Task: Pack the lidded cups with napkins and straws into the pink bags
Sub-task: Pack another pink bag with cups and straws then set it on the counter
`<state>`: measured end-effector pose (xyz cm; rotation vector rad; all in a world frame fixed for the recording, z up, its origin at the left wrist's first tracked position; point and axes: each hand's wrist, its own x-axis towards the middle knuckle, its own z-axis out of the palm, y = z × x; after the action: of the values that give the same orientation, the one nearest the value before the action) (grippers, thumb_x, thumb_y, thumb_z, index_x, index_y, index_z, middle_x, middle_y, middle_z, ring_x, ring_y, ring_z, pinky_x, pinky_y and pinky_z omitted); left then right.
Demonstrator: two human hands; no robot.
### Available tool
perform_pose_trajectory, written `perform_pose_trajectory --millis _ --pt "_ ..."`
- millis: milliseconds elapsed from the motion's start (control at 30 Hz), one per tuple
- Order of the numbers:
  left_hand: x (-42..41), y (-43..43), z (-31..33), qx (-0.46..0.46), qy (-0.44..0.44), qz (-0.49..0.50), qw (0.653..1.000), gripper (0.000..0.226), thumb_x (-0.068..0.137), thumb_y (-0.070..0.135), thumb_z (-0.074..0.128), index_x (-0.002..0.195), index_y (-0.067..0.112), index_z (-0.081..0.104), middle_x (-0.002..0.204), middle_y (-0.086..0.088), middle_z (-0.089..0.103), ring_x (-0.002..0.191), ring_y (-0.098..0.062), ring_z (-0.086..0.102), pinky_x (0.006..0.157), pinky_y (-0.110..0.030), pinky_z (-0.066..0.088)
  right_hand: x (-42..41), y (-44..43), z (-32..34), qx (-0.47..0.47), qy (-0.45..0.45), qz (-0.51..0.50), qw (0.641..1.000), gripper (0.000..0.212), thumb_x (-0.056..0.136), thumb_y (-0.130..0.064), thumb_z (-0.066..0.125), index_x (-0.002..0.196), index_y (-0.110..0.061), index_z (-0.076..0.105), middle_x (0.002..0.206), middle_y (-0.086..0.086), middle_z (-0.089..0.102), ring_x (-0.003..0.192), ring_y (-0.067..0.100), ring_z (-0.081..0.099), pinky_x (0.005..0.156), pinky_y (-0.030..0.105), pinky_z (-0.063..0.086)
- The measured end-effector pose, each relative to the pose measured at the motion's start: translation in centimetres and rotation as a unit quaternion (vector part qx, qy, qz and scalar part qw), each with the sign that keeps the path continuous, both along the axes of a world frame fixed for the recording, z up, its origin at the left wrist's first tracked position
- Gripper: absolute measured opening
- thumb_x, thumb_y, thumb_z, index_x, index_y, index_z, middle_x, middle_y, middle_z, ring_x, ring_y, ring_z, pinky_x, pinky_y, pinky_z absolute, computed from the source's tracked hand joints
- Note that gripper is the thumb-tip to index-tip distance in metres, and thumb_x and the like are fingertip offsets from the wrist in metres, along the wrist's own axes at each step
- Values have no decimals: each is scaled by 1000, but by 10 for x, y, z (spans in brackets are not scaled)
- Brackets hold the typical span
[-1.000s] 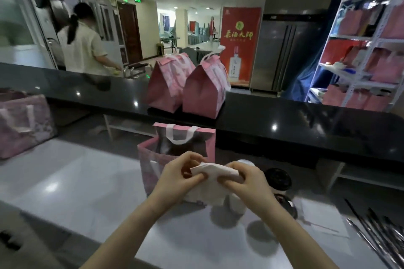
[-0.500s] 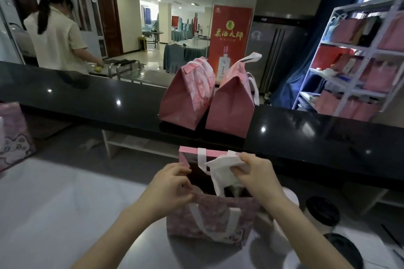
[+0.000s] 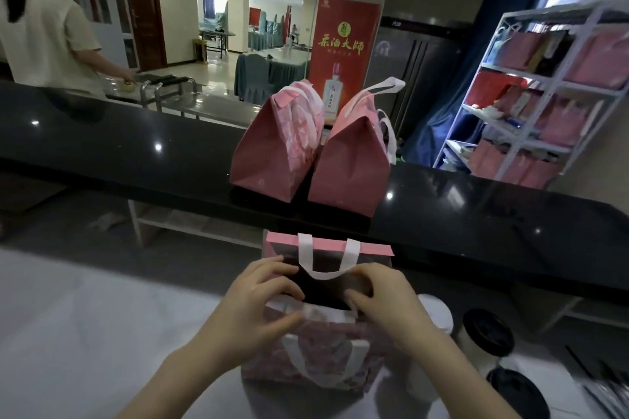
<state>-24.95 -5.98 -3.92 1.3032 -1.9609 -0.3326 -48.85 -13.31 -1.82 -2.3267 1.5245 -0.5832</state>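
Note:
An open pink bag (image 3: 326, 360) with white handles stands on the steel counter in front of me. My left hand (image 3: 258, 303) pinches the bag's near rim at the left of the opening. My right hand (image 3: 381, 299) holds the same rim at the right, fingers curled over it. The inside of the bag is dark and the napkin is out of sight. A white cup (image 3: 435, 313) stands just right of the bag, partly behind my right wrist. Two cups with black lids (image 3: 488, 330) (image 3: 517, 391) stand further right.
Two closed pink bags (image 3: 272, 146) (image 3: 350, 160) stand on the black raised ledge (image 3: 136, 153) behind. A white shelf rack (image 3: 544, 95) with more pink bags is at the right. A person (image 3: 44, 31) works at the far left, beyond the ledge.
The white napkin that my right hand held over the bag is gone from view. Both hands have come down onto the bag's near rim.

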Motion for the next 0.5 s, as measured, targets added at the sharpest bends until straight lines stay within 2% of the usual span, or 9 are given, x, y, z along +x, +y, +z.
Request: perform_pose_trajectory --millis 100,167,233,300,367,500 --pt "-31 -6 11 -24 13 -11 1000 20 80 40 72 99 34 69 120 23 55 127 3 40 104 -21 35 -28 8 5 -67 -45 6 997 29 83 -23 70 112 -25 64 111 -16 56 104 3 55 88 19 45" --pt "-62 -14 18 -34 18 -17 999 20 78 28 77 96 32 69 111 24 58 116 6 46 97 -13 37 -55 12 7 -94 -59 0 994 30 85 -21 69 114 -19 65 122 -13 53 112 0 50 95 16 41" --pt "-101 -23 23 -39 22 -43 998 20 77 18 78 92 29 69 100 23 60 103 4 53 88 -13 41 -92 16 6 -106 -51 -17 993 29 87 -23 67 116 -20 65 127 -15 49 116 -3 45 96 11 36" --pt "-147 -33 26 -35 20 -75 996 17 79 19 75 92 28 69 92 21 60 92 1 55 82 -16 42 -140 18 2 -106 -38 -54 992 28 87 -26 66 115 -23 65 127 -18 48 116 -4 44 95 11 35" --pt "-199 -40 24 -29 19 -106 994 10 81 25 70 90 29 69 87 19 61 86 1 55 77 -18 43 -194 21 -4 -95 -27 -100 990 23 87 -26 67 110 -22 67 124 -15 52 114 0 48 93 17 40" --pt "-313 -55 4 9 -18 -202 979 6 83 30 63 89 30 66 88 17 62 87 -1 54 80 -25 45 -310 36 -28 -53 9 -193 980 17 86 -26 66 102 -23 68 114 -13 56 107 4 54 87 18 42"
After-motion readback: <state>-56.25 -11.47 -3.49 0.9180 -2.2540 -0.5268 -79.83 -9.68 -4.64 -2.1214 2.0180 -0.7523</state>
